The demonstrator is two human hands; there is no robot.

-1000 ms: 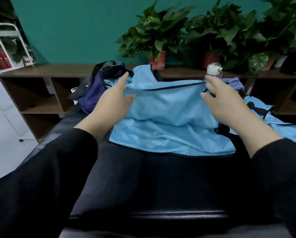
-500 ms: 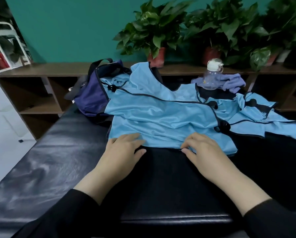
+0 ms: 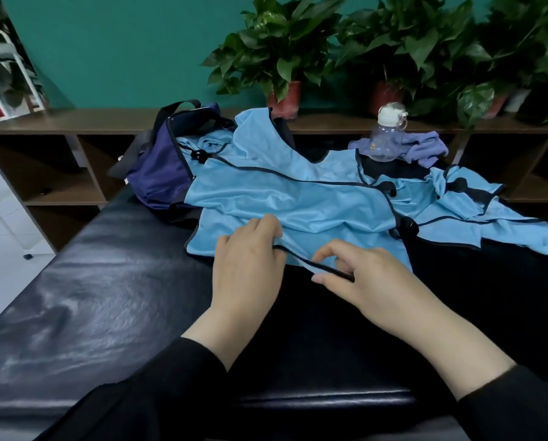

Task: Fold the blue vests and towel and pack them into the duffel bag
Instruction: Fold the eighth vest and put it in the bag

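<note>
— Black padded bench [image 3: 113,300] under everything, teal wall and potted plants [image 3: 275,43] behind. Working on which piece?

— Nearest blue vest [image 3: 291,202], lying spread just beyond both hands, far end draped against the duffel bag [image 3: 161,173] ahead and to the left of the left hand [image 3: 247,268].

— Gripping how?

— Left hand pinching the near hem, cloth bunching at the fingertips. Right hand [image 3: 368,281] curling thumb and forefinger around the dark binding of that same hem, just beside the left.

— Lying which way?

— Long axis running away from the hands, leaning slightly left: hem nearest, shoulder straps and neckline pointing toward the bag and the shelf.

— Doing the fold well, then?

— Probably sliding the two grips apart toward the hem corners before lifting, keeping the edge taut, then carrying hem up to the shoulders along that axis. Slippery-looking fabric, so likely needing smoothing.

— Anything in the way?

— Second vest [image 3: 476,211] crumpled off to the right of the right hand, overlapping this one's edge; worth keeping clear. Bottle [image 3: 388,135] and purple towel [image 3: 425,148] farther beyond.
</note>
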